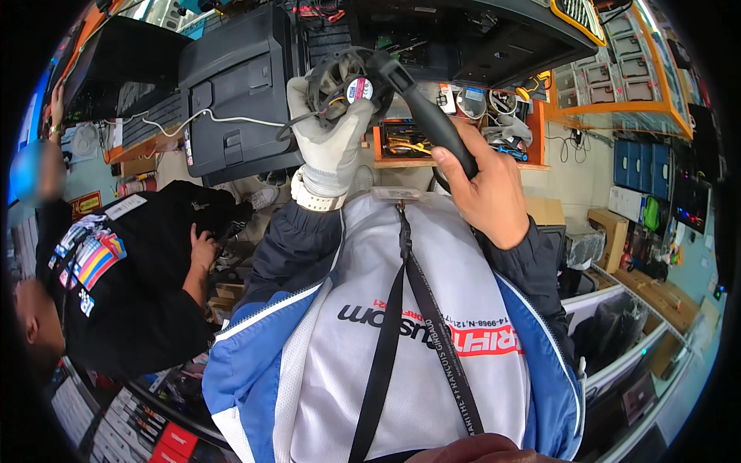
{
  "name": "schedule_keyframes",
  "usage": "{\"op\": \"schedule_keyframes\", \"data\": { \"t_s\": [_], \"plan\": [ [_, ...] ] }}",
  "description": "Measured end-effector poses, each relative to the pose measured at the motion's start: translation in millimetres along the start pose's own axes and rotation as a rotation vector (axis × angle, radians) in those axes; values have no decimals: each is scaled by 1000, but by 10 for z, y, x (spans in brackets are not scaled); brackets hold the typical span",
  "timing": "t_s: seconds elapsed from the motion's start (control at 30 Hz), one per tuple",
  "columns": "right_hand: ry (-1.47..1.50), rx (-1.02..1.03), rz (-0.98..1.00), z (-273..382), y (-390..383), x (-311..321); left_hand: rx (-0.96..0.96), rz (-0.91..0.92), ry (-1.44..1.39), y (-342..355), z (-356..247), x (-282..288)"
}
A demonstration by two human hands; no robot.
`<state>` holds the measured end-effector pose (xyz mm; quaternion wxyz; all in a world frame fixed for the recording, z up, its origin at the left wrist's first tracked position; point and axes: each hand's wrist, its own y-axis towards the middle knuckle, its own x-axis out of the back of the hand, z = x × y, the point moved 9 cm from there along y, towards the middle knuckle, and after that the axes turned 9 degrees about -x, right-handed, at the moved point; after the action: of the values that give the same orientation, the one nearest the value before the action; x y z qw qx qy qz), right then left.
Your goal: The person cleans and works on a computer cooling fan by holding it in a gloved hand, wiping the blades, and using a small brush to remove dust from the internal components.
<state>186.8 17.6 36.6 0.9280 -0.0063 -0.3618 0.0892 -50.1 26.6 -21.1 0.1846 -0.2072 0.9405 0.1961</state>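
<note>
My left hand (333, 147), in a pale grey work glove, is closed around a black computer cooling fan (332, 79). The fan has a round white and magenta label at its hub, turned up toward me, and a dark cable hangs at its left side. My bare right hand (488, 181) is wrapped around the thick handle of a black tool (432, 116). Its narrower front end reaches up and left to the fan's right edge. The tip is dark against the fan, so I cannot tell its kind or whether it touches.
Beyond the fan stands an open black case (478, 38). A large black printer-like machine (235, 92) is at the left, with a white cable across it. An orange-edged drawer (386, 163) holds tools. A co-worker in a black shirt (139, 270) is close on my left.
</note>
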Motion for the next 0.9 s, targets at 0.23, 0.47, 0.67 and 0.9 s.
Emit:
{"op": "schedule_keyframes", "data": {
  "t_s": [0.23, 0.47, 0.67, 0.9],
  "plan": [
    [-51, -121, -35, 133, -26, -133, 50, 82, -12, 165, 25, 88],
    [-34, -108, -48, 147, -124, -40, 31, 92, -41, 94, -92, -9],
    [127, 119, -121, 37, -177, 170, 49, 101, -26, -113, -199, -240],
    [641, 44, -132, -663, -140, 375, 23, -41, -331, -338, -194, -219]
  ]
}}
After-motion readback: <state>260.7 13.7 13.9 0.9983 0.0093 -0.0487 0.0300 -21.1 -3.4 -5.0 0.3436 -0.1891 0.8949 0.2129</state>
